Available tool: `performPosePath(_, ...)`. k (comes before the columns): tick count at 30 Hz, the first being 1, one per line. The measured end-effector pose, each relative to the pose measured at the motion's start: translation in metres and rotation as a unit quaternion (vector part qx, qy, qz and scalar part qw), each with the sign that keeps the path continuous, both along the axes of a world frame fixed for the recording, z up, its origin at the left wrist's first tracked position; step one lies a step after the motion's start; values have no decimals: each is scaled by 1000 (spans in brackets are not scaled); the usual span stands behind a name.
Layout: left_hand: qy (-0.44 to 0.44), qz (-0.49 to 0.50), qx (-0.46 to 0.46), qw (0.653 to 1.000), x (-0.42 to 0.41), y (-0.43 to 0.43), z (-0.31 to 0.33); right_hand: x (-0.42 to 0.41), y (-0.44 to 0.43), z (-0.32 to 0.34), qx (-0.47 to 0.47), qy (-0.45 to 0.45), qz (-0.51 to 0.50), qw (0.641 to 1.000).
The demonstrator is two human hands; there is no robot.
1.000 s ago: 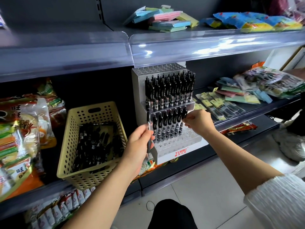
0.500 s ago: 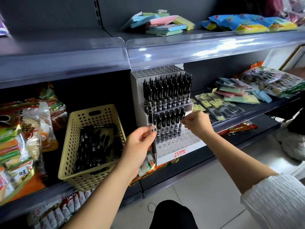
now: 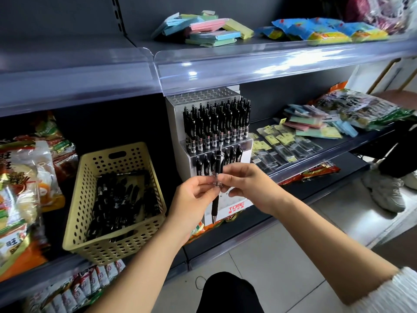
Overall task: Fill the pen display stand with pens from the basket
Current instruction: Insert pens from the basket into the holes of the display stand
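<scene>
A white tiered pen display stand stands on the middle shelf, its upper tier packed with black pens and its second tier partly filled. To its left a yellow perforated basket holds several black pens. One black pen hangs upright, tip down, in front of the stand's lower tiers. My left hand pinches its clear middle from the left and my right hand pinches the same spot from the right. The lowest tier is mostly hidden behind my hands.
Snack bags crowd the shelf left of the basket. Sticky-note packs and small carded items lie right of the stand. A clear shelf lip overhangs the stand. Another person's shoe is on the floor at right.
My right hand left the second tier and came down to the pen in my left hand. Both hands now pinch it in front of the stand.
</scene>
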State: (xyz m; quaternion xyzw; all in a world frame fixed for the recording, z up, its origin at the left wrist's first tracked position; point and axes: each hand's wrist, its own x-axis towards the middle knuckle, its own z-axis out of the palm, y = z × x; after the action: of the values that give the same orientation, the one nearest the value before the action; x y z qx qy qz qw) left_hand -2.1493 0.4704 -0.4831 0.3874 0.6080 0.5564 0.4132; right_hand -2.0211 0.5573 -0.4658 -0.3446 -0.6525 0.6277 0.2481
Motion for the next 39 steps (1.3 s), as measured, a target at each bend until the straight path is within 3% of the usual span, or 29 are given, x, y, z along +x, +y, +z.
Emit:
performPosePath(3, 53, -22, -1, 998, -1, 2, 1, 6, 7, 5, -1, 8, -9, 1000)
performPosePath(6, 168, -19, 11, 986, -8, 3, -1, 17, 21, 19, 26, -1, -68, 997)
performPosePath(10, 357, 64, 39, 931, -30, -6, -3, 33, 46, 31, 165, -72, -220, 959)
performPosePath(15, 488, 137, -33, 861, -67, -23, -16, 26, 65, 23, 273, -143, -273, 911)
performPosePath(18, 501, 128, -95, 850, -73, -28, -24, 16, 68, 12, 285, -157, -268, 907)
performPosePath(24, 480, 135, -131, 857, -73, -26, -24, 5, 75, -9, 279, -222, -260, 897)
performPosePath(34, 467, 144, -138, 861, -73, -26, -21, 3, 77, -21, 276, -297, -221, 887)
performPosePath(39, 458, 128, -126, 871, -76, -25, -24, 6, 67, -15, 271, -271, -290, 877)
